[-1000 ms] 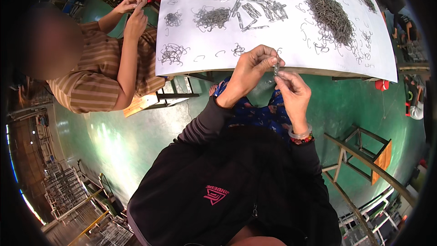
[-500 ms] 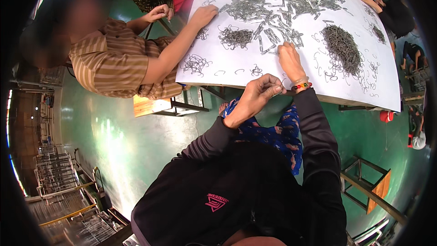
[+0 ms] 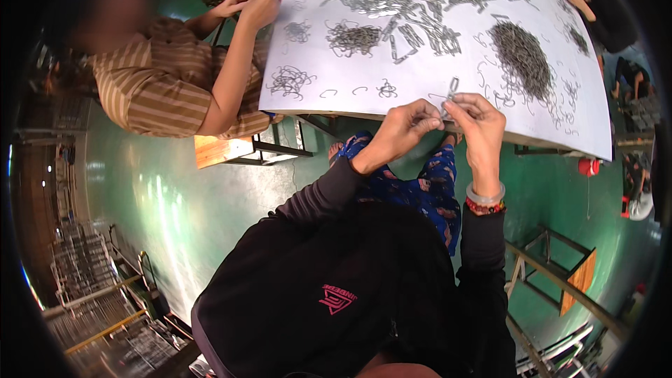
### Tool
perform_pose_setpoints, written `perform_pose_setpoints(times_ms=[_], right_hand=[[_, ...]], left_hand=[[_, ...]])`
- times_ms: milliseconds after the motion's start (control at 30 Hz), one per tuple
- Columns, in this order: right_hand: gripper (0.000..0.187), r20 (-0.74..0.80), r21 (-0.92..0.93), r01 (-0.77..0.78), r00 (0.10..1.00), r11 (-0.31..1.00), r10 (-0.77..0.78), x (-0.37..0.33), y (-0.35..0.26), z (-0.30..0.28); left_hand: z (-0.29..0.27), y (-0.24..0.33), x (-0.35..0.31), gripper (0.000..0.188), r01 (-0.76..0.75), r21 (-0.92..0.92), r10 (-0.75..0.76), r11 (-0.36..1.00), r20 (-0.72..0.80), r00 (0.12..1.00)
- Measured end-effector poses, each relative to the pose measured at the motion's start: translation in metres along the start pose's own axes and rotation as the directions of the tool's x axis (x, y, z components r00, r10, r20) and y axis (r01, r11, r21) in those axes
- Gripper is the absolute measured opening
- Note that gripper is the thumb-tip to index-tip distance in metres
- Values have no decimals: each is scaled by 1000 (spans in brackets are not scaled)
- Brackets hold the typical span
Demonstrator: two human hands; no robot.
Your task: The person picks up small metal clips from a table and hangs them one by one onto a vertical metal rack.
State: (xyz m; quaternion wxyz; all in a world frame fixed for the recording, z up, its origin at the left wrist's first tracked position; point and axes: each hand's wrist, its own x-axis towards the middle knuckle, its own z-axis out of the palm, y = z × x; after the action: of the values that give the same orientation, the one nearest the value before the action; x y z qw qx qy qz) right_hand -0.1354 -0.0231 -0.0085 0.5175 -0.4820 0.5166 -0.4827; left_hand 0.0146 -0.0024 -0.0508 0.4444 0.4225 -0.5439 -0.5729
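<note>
Close together at the table's near edge, both my hands work on small metal parts. My right hand [image 3: 480, 120] is closed in a pinch on a slim grey metal piece [image 3: 454, 85], whose slotted upper end sticks up past the fingertips. My left hand [image 3: 400, 133] is closed with thumb and forefinger together, beside the right fingertips. A thin bent wire hook [image 3: 435, 95] shows at the left fingertips; the rest of it is hidden. Beyond my hands, similar slim metal pieces [image 3: 441, 36] lie loose on the white tabletop [image 3: 413, 87].
Dark wire hooks form a large heap [image 3: 521, 59] to the right and smaller piles [image 3: 353, 40] to the left. At left sits a co-worker in a striped shirt [image 3: 157, 80], hands near the table edge. A wooden-topped stool [image 3: 579, 281] stands at lower right.
My right hand has come back from the loose metal pieces to my left hand, with one slim piece in its fingers. The co-worker's arm at left has drawn back off the table.
</note>
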Motion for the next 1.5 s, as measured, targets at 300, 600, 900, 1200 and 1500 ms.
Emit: perform_pose_setpoints(times_ms=[300,600,900,1200,1500], right_hand=[[13,-72,32,107,992,994,-104,0,17,3],[12,-72,124,114,992,986,-106,-10,18,10],[15,-86,122,118,990,985,-108,-7,35,15],[14,-109,55,151,984,987,-144,-25,22,18],[12,-164,-22,210,964,978,-210,-33,28,9]], left_hand=[[-10,-1,-17,13,-23,55,24,998,-19,1000],[-12,2,-14,15,-42,207,51,978,-36,998],[-9,-6,-21,13,-29,202,48,979,-89,995],[-10,-7,-26,19,-37,248,50,968,-46,998],[-126,-29,66,28,274,760,119,589,-417,901]])
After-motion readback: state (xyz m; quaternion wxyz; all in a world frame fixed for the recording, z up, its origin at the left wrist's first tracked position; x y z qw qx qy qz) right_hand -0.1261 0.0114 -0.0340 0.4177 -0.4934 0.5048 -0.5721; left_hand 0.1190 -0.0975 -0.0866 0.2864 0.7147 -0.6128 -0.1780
